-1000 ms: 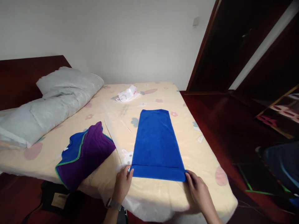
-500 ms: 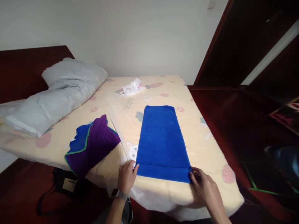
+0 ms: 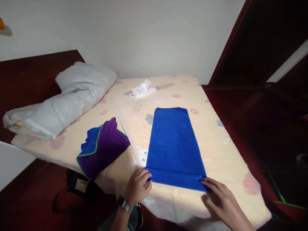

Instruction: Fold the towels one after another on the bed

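The bed [image 3: 255,203] has a pale yellow patterned sheet [image 3: 215,144]. Towards its right side a blue towel [image 3: 174,141] lies flat, with 1 strip folded over at the near end. Left of that, a bunched purple-and-blue cloth [image 3: 112,144] reaches the near edge. Farther back rest a crumpled white plastic bag [image 3: 143,89] and, leftmost, a bulky grey quilt [image 3: 79,98]

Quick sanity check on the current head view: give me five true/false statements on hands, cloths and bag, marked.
1. The left hand and right hand touch the near end of the blue cloth. True.
2. The blue cloth is crumpled. False: it lies flat, with a strip folded at the near end.
3. The purple cloth lies left of it. True.
4. Something is strapped to the right wrist. False: the watch is on the left.
5. The white plastic bag lies on the bed. True.
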`<state>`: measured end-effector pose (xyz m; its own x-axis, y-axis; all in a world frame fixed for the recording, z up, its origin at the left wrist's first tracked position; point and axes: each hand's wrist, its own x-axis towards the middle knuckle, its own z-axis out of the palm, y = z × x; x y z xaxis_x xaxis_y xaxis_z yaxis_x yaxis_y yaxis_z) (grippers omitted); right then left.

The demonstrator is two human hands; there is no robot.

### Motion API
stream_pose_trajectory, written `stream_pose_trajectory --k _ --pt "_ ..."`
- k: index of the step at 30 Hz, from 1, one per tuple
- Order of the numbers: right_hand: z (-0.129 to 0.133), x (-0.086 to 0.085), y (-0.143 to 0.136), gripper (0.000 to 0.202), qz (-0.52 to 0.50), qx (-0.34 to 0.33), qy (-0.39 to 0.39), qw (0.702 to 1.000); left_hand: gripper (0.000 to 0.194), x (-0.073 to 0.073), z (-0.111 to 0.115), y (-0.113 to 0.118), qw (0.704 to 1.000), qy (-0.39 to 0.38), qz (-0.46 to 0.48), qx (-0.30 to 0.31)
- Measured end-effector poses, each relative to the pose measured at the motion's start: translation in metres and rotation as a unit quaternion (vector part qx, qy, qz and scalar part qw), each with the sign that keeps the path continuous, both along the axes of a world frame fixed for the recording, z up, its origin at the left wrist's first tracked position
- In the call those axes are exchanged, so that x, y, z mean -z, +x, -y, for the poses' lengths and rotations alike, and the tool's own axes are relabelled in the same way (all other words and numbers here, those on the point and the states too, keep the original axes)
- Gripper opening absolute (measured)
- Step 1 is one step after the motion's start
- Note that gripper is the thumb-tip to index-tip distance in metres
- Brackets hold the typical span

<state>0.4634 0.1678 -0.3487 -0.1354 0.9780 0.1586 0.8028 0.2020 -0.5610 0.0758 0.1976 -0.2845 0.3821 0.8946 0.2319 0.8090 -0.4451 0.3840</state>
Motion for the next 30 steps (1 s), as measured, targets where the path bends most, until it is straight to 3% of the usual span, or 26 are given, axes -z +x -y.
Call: stream_pose_trajectory --k 3,7,11,16,22,26,30 --pt "-0.003 0.005 0.000 0.040 -0.018 0.015 0.006 1.000 0.044 0.005 -0.003 -0.002 1.000 -0.021 0.004 0.008" --pt "-0.010 -0.004 -0.008 0.036 -0.064 0.037 0.008 0.997 0.052 0.007 -0.010 -0.010 0.999 -0.031 0.026 -0.006" --pt "-0.015 -0.015 -0.017 0.038 -0.125 0.109 -0.047 0.985 0.048 0.005 -0.016 -0.015 0.997 -0.050 0.060 -0.005" --pt "-0.020 -0.016 -0.022 0.045 -0.185 0.193 -0.100 0.958 0.048 0.009 -0.023 -0.019 0.994 -0.075 0.082 -0.011" --pt "-0.029 -0.020 -0.028 0.047 -0.212 0.227 -0.131 0.941 0.020 0.014 -0.033 -0.016 0.982 -0.099 0.149 -0.059" --pt "-0.033 -0.028 -0.035 0.048 -0.194 0.247 -0.119 0.942 0.025 0.020 -0.037 -0.007 0.972 -0.086 0.175 -0.131" --pt "-0.030 -0.032 -0.036 0.050 -0.162 0.249 -0.103 0.949 0.028 0.024 -0.038 0.000 0.977 -0.066 0.139 -0.147"
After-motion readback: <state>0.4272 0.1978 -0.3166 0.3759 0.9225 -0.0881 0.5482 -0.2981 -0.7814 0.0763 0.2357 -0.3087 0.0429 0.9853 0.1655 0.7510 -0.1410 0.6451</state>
